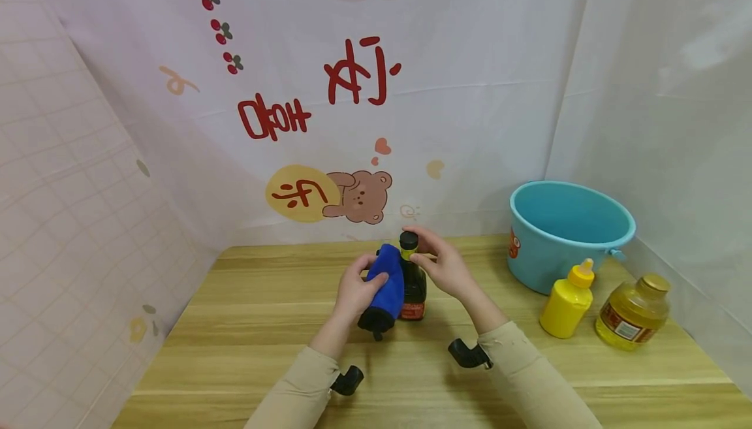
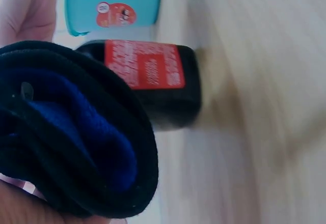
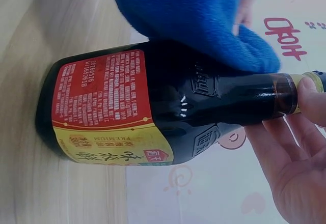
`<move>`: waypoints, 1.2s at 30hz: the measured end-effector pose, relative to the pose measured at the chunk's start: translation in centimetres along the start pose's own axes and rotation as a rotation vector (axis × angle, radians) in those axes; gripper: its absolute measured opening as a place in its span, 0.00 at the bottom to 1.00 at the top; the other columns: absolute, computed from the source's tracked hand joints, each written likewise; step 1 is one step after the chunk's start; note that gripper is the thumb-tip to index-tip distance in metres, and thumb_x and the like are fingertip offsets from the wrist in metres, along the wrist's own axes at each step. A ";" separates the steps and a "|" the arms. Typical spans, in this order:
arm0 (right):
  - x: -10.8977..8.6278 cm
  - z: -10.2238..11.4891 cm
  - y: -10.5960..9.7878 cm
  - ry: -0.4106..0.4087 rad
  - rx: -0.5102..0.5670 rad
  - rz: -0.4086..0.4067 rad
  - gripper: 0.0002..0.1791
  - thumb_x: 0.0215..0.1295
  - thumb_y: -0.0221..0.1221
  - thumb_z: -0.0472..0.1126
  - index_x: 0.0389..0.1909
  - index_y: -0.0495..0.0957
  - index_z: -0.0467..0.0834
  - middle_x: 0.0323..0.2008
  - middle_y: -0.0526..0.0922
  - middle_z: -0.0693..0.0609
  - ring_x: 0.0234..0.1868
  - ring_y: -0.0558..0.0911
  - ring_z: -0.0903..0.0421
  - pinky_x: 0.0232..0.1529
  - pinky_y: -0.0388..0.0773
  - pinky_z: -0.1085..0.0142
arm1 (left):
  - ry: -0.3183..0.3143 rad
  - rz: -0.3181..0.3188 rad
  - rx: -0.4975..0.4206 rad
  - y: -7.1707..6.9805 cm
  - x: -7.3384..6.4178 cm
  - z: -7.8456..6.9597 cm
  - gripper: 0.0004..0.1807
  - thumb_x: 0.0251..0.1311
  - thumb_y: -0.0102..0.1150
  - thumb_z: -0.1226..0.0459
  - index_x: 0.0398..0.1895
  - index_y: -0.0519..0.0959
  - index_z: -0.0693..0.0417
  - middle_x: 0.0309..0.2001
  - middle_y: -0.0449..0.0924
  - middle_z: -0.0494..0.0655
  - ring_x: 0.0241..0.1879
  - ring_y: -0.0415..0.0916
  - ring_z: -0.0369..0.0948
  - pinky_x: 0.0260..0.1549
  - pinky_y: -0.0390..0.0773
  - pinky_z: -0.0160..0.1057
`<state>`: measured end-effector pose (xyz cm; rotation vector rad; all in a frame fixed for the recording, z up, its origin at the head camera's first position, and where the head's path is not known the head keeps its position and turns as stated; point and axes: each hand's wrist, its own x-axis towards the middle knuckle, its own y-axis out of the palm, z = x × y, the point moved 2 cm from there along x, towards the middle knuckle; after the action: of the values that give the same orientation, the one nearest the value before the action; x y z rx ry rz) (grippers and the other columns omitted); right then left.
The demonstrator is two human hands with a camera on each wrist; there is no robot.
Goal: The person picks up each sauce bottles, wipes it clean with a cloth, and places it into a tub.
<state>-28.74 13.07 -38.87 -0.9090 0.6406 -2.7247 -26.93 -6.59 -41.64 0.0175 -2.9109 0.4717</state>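
Note:
A dark soy sauce bottle [image 1: 414,288] with a black cap and a red and yellow label [image 3: 102,89] stands upright on the wooden table. My right hand [image 1: 443,266] grips its neck between thumb and fingers, just below the cap. In my left hand [image 1: 355,288] is a folded blue cloth [image 1: 388,279] with a black edge. The cloth lies against the bottle's left side, seen in the right wrist view as blue fabric [image 3: 183,15] along the glass. From the left wrist view, the black rim [image 2: 145,147] curls around the blue inside.
At the right stands a light blue bucket [image 1: 529,256]. In front of it are a yellow squeeze bottle [image 1: 564,308] and a gold-capped oil bottle [image 1: 631,315]. A white printed sheet [image 1: 470,142] hangs behind the wooden table [image 1: 264,311].

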 end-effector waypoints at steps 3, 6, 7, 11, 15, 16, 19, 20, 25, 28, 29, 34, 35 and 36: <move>0.0 0.1 0.0 0.004 -0.001 -0.001 0.28 0.67 0.59 0.29 0.68 0.70 0.45 0.47 0.83 0.43 0.47 0.83 0.45 0.47 0.81 0.49 | -0.018 -0.013 0.026 0.0 0.1 1.0 0.12 0.60 0.66 0.68 0.47 0.82 0.58 0.47 0.81 0.54 0.51 0.75 0.54 0.55 0.70 0.60; -0.1 0.2 0.0 0.014 -0.003 0.003 0.29 0.67 0.59 0.29 0.68 0.70 0.44 0.47 0.82 0.44 0.48 0.83 0.46 0.47 0.80 0.50 | -0.059 -0.011 0.065 0.2 0.1 2.4 0.11 0.58 0.67 0.69 0.44 0.82 0.58 0.45 0.81 0.53 0.49 0.76 0.53 0.55 0.70 0.59; -0.1 0.2 0.0 0.018 -0.005 0.006 0.29 0.68 0.59 0.29 0.69 0.70 0.44 0.47 0.82 0.44 0.48 0.83 0.45 0.47 0.80 0.50 | -0.073 -0.006 0.076 0.3 0.1 2.9 0.11 0.57 0.68 0.69 0.44 0.82 0.58 0.44 0.81 0.52 0.49 0.76 0.53 0.54 0.70 0.58; -0.2 0.2 0.1 0.032 -0.006 0.012 0.29 0.68 0.59 0.29 0.69 0.70 0.45 0.48 0.82 0.44 0.49 0.83 0.45 0.46 0.80 0.49 | -0.066 0.012 0.136 0.5 0.1 4.1 0.09 0.54 0.69 0.70 0.39 0.82 0.58 0.41 0.82 0.52 0.46 0.76 0.52 0.51 0.72 0.55; -0.3 0.1 0.1 0.042 -0.002 0.014 0.29 0.68 0.59 0.30 0.69 0.70 0.47 0.49 0.82 0.44 0.50 0.83 0.45 0.45 0.81 0.51 | -0.030 0.035 0.204 0.5 0.0 4.3 0.08 0.52 0.69 0.71 0.34 0.79 0.57 0.42 0.82 0.54 0.45 0.77 0.53 0.50 0.73 0.55; -0.3 0.1 0.2 0.044 0.001 0.014 0.29 0.68 0.59 0.30 0.69 0.70 0.47 0.49 0.82 0.44 0.50 0.83 0.45 0.45 0.81 0.51 | -0.022 0.045 0.223 0.5 0.0 4.3 0.08 0.53 0.69 0.71 0.34 0.79 0.57 0.42 0.82 0.54 0.46 0.77 0.53 0.50 0.74 0.56; -0.3 0.1 0.1 0.035 -0.002 0.015 0.29 0.68 0.59 0.29 0.69 0.69 0.46 0.49 0.82 0.44 0.49 0.83 0.44 0.44 0.81 0.51 | -0.004 0.077 0.285 0.5 0.2 4.2 0.09 0.55 0.68 0.70 0.38 0.80 0.57 0.46 0.82 0.56 0.49 0.77 0.55 0.51 0.75 0.56; -0.3 0.1 0.1 0.031 -0.001 0.013 0.29 0.68 0.59 0.29 0.69 0.69 0.45 0.48 0.82 0.43 0.49 0.83 0.44 0.44 0.81 0.51 | 0.001 0.087 0.305 0.5 0.3 4.2 0.09 0.55 0.68 0.70 0.39 0.80 0.57 0.47 0.82 0.57 0.50 0.77 0.56 0.51 0.75 0.56; -0.2 0.1 0.1 0.022 -0.002 0.014 0.29 0.68 0.59 0.29 0.69 0.69 0.46 0.48 0.82 0.44 0.50 0.83 0.45 0.45 0.81 0.51 | 0.047 0.116 0.437 0.0 0.6 4.2 0.13 0.56 0.68 0.68 0.44 0.82 0.57 0.48 0.83 0.54 0.50 0.79 0.55 0.50 0.76 0.54; -0.1 0.0 0.1 0.025 -0.001 0.021 0.29 0.68 0.59 0.30 0.69 0.69 0.46 0.48 0.82 0.45 0.50 0.83 0.45 0.46 0.81 0.51 | 0.070 0.079 0.460 -0.8 1.0 3.7 0.12 0.55 0.68 0.68 0.44 0.83 0.56 0.47 0.84 0.54 0.48 0.80 0.54 0.49 0.77 0.54; -0.1 0.0 0.1 0.024 -0.001 0.021 0.29 0.68 0.59 0.30 0.69 0.69 0.46 0.48 0.82 0.45 0.49 0.83 0.46 0.46 0.81 0.51 | 0.070 0.058 0.445 -1.1 1.2 3.3 0.12 0.56 0.67 0.67 0.44 0.83 0.56 0.47 0.84 0.54 0.48 0.80 0.54 0.50 0.76 0.54; -0.1 0.0 0.1 0.005 0.005 0.018 0.29 0.68 0.59 0.29 0.69 0.69 0.44 0.47 0.82 0.43 0.48 0.83 0.44 0.46 0.82 0.51 | 0.053 -0.049 0.260 -2.7 2.0 0.4 0.13 0.60 0.65 0.66 0.48 0.81 0.58 0.50 0.81 0.57 0.51 0.78 0.56 0.53 0.74 0.58; -0.1 0.0 0.1 0.001 0.005 0.017 0.29 0.67 0.59 0.28 0.69 0.69 0.43 0.47 0.82 0.43 0.48 0.83 0.44 0.45 0.82 0.51 | 0.051 -0.062 0.209 -3.0 2.0 -0.3 0.13 0.61 0.65 0.66 0.48 0.81 0.58 0.50 0.81 0.57 0.51 0.78 0.56 0.53 0.74 0.59; -0.1 0.0 0.1 -0.002 0.004 0.016 0.29 0.67 0.59 0.28 0.69 0.69 0.43 0.48 0.82 0.43 0.48 0.83 0.44 0.45 0.82 0.51 | 0.049 -0.072 0.164 -3.2 2.0 -1.1 0.14 0.62 0.65 0.65 0.49 0.81 0.58 0.51 0.80 0.57 0.51 0.78 0.57 0.53 0.75 0.60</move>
<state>-28.62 13.00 -38.97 -0.9014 0.6385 -2.7095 -28.60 -9.21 -39.23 0.1314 -2.8049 0.6863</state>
